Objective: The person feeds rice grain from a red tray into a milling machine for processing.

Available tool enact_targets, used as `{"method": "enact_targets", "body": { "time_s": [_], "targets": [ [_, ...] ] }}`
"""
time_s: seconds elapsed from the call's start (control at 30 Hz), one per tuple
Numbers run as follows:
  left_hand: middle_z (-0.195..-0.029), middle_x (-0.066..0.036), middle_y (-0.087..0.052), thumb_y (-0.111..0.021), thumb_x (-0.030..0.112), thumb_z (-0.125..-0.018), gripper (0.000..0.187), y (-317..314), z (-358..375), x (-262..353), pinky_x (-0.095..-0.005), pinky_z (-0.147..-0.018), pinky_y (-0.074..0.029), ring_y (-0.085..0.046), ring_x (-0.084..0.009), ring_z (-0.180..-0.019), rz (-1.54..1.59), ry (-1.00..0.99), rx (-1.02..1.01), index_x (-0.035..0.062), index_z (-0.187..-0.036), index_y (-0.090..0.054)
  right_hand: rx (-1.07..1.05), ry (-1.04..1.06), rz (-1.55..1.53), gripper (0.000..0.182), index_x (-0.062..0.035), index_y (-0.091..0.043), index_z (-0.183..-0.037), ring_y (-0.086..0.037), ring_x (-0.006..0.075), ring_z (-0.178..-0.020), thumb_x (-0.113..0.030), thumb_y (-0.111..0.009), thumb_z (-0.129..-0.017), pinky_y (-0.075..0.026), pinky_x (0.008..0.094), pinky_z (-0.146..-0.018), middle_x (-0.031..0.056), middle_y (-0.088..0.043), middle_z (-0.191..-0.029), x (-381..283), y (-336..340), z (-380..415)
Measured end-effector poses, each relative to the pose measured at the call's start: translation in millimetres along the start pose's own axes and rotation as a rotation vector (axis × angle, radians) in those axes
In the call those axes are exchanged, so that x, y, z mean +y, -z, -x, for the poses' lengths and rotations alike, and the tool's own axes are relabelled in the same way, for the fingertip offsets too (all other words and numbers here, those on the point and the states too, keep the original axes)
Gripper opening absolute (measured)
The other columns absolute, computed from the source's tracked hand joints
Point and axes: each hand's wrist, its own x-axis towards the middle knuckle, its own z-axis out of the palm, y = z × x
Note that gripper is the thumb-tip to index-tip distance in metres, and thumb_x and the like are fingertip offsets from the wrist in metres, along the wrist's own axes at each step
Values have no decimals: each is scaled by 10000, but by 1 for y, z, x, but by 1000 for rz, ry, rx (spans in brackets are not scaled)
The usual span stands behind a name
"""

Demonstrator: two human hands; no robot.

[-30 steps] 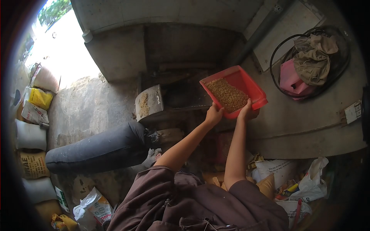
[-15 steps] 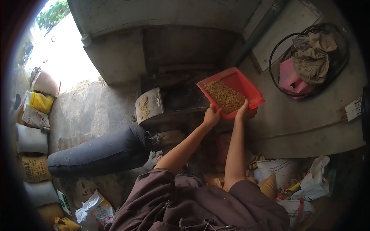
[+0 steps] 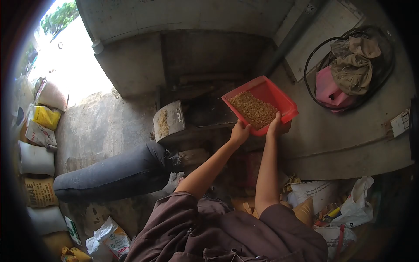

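Both my arms reach forward and hold up a red plastic tray by its near edge. My left hand grips the near left corner and my right hand grips the near right side. A layer of brown grain lies across the tray, which tilts toward a dark metal machine just beyond it. A grey metal chute with some grain on it juts out to the left of the tray.
A dark grey cloth tube runs left from the machine. Filled sacks line the left wall. Bags and packets lie at lower right. A black hoop with cloths and a pink item hangs on the right wall.
The tray has moved a little to the left and down, closer to the machine's opening, with both hands still on it.
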Motion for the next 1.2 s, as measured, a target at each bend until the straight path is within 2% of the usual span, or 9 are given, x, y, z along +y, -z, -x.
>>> {"method": "enact_targets", "body": {
  "time_s": [0.07, 0.17, 0.27, 0.37, 0.47, 0.6, 0.9, 1.2],
  "targets": [
    [-929, -219, -608, -570, 231, -818, 374, -1, 2, -4, -395, -773, -455, -587, -356, -910, -45, -48, 7, -43, -1049, -464, -79, -58, -50, 317, 25, -582, -957, -606, 273, -855, -127, -633, -684, -461, 368, -781, 137, -629, -919, -7, 4, -1],
    [-934, -216, -607, -572, 239, -817, 383, 3, 0, -1, -390, -777, -456, -586, -355, -914, 40, -14, -19, -44, -1051, -465, 14, -16, 53, 312, 18, -584, -953, -610, 272, -843, -136, -632, -686, -463, 370, -776, 134, -631, -920, -12, 2, 5],
    [-932, -210, -610, -570, 234, -820, 380, -1, 2, -3, -379, -770, -459, -590, -347, -911, -18, -56, 17, -39, -1063, -466, -66, -24, 39, 305, 15, -586, -945, -613, 276, -839, -140, -632, -686, -465, 375, -772, 137, -633, -915, -11, 3, -1],
    [-936, -212, -610, -574, 234, -816, 381, 2, 0, 1, -380, -776, -458, -586, -348, -922, 5, -5, -19, -34, -1065, -468, -37, -84, 19, 305, 16, -586, -935, -613, 286, -837, -149, -635, -682, -464, 383, -769, 137, -635, -903, -20, 4, 2],
    [-929, -213, -612, -578, 230, -813, 380, 0, 2, 0, -383, -774, -457, -587, -346, -922, 7, 2, -13, -30, -1068, -470, -35, -23, 33, 306, 16, -586, -931, -612, 284, -838, -151, -631, -679, -464, 382, -771, 135, -636, -897, -14, 3, 0],
    [-933, -218, -611, -579, 231, -812, 385, -1, 3, -1, -383, -776, -457, -587, -343, -927, 48, -35, -15, -40, -1061, -469, -56, -13, 22, 308, 15, -587, -935, -613, 284, -835, -150, -632, -679, -464, 382, -774, 135, -636, -903, -16, 4, -1],
    [-945, -214, -608, -583, 244, -810, 371, 2, 0, -3, -389, -780, -455, -582, -350, -935, -23, 17, -9, -36, -1031, -479, -47, 7, 45, 300, 16, -588, -946, -610, 270, -856, -130, -629, -687, -461, 371, -787, 135, -635, -909, -9, -1, 0],
    [-893, -199, -609, -586, 259, -813, 381, 2, 4, 0, -363, -745, -462, -603, -321, -873, 16, 22, -18, -50, -1008, -477, -62, 97, 92, 249, 4, -583, -884, -605, 255, -801, -137, -636, -685, -458, 364, -751, 106, -627, -840, -3, -5, -3]
  ]
}}
